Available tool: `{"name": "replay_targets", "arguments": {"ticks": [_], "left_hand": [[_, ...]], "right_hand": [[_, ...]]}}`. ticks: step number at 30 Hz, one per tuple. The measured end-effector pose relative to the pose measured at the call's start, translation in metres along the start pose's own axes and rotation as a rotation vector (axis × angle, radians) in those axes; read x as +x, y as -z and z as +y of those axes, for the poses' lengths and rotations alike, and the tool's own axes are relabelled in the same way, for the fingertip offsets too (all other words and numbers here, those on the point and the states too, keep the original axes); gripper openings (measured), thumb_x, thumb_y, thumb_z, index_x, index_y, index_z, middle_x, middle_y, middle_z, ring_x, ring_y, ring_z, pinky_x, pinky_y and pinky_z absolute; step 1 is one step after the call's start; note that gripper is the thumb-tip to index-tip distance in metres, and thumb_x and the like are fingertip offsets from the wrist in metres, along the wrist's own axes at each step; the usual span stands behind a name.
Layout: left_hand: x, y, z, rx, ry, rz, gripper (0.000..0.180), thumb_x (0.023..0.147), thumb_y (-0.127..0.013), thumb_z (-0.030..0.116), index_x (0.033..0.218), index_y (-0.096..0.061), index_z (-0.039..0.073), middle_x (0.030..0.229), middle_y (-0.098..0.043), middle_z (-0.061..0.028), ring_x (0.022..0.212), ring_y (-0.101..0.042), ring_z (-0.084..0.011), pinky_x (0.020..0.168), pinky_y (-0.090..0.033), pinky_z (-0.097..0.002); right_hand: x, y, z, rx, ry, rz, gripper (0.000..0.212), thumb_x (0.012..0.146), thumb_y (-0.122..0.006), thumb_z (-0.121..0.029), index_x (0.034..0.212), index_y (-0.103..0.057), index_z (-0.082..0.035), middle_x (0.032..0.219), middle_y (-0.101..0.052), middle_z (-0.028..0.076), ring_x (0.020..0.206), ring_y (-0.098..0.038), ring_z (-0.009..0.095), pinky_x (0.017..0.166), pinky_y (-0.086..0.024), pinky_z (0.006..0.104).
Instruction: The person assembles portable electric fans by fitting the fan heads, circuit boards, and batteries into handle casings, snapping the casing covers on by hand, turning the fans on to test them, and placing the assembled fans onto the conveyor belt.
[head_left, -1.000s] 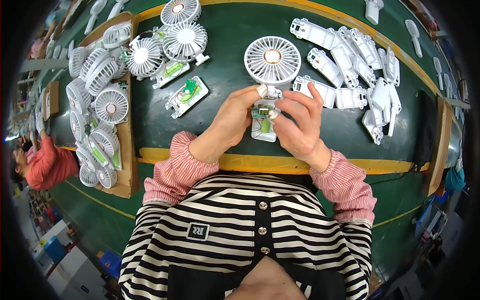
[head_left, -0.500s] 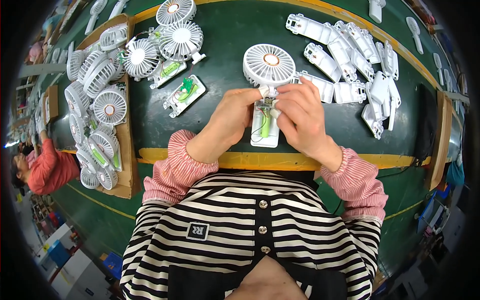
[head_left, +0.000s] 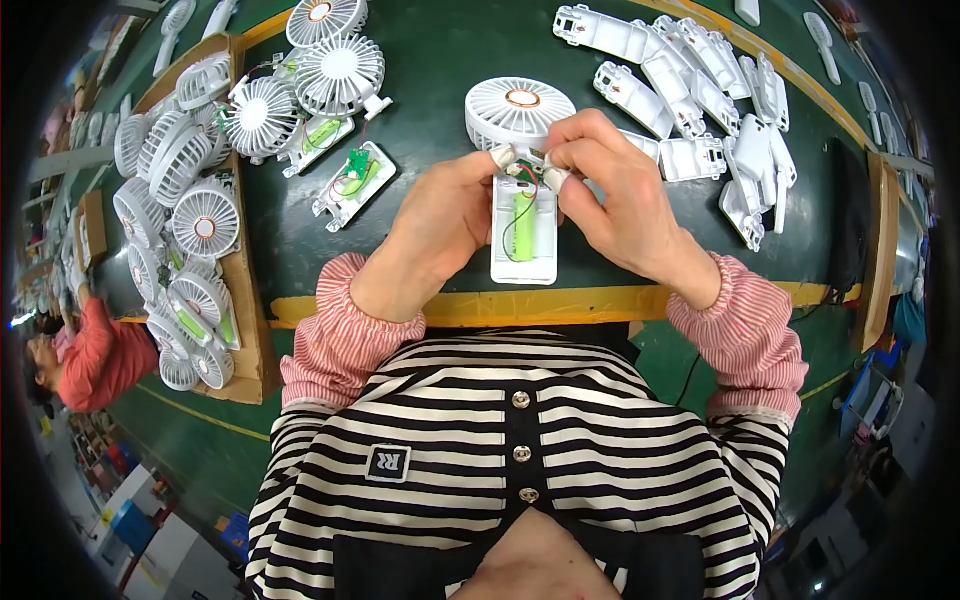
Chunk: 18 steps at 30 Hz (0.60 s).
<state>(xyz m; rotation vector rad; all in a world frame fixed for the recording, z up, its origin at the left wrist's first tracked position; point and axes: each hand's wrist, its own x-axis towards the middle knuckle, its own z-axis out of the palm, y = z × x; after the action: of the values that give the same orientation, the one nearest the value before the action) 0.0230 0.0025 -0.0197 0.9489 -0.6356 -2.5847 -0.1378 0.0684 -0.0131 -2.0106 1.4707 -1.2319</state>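
A white handheld fan point(head_left: 521, 108) lies in front of me, its round head pointing away and its handle point(head_left: 543, 262) uncovered. Inside the handle sit a green battery cell point(head_left: 523, 228), thin red and black wires and a small circuit board point(head_left: 527, 170). My left hand point(head_left: 440, 215) grips the fan at its neck and left side, thumb at the board. My right hand point(head_left: 620, 200) pinches thumb and finger close to the board's right edge and the wires. Whitish covers wrap some fingertips. Exactly what the right fingers pinch is hidden.
To the left, a cardboard box point(head_left: 252, 330) holds several fans. Beside it lie more fan heads point(head_left: 340, 75) and an open handle with a green board point(head_left: 355, 185). White handle shells point(head_left: 690, 158) are piled at right. Another person in red point(head_left: 90, 360) is at far left.
The circuit board has tilted away from its place, its display no longer facing up, and the wires show more. My right hand has shifted at the fan's neck. The view moved slightly.
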Motion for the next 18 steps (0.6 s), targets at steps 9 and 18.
{"name": "replay_targets", "arguments": {"ticks": [9, 18], "left_hand": [[0.000, 0.003, 0.002, -0.026, 0.025, -0.074, 0.036, 0.088, -0.036, 0.021, 0.112, -0.044, -0.005, 0.097, -0.058, -0.0153, 0.083, -0.061, -0.0291, 0.076, -0.050, -0.0386], [0.001, 0.004, 0.002, -0.029, 0.009, -0.058, 0.036, 0.088, -0.036, 0.021, 0.112, -0.043, -0.005, 0.098, -0.058, -0.0155, 0.083, -0.061, -0.0292, 0.076, -0.050, -0.0386]], "right_hand": [[0.008, 0.008, 0.000, -0.023, 0.013, -0.103, 0.008, 0.068, -0.053, 0.005, 0.075, -0.050, 0.005, 0.091, -0.049, 0.011, 0.064, -0.054, 0.026, 0.055, -0.045, 0.0335], [0.012, 0.007, 0.000, -0.033, 0.025, -0.135, 0.004, 0.067, -0.054, 0.004, 0.071, -0.051, 0.004, 0.089, -0.049, 0.011, 0.066, -0.054, 0.026, 0.057, -0.045, 0.0337]]}}
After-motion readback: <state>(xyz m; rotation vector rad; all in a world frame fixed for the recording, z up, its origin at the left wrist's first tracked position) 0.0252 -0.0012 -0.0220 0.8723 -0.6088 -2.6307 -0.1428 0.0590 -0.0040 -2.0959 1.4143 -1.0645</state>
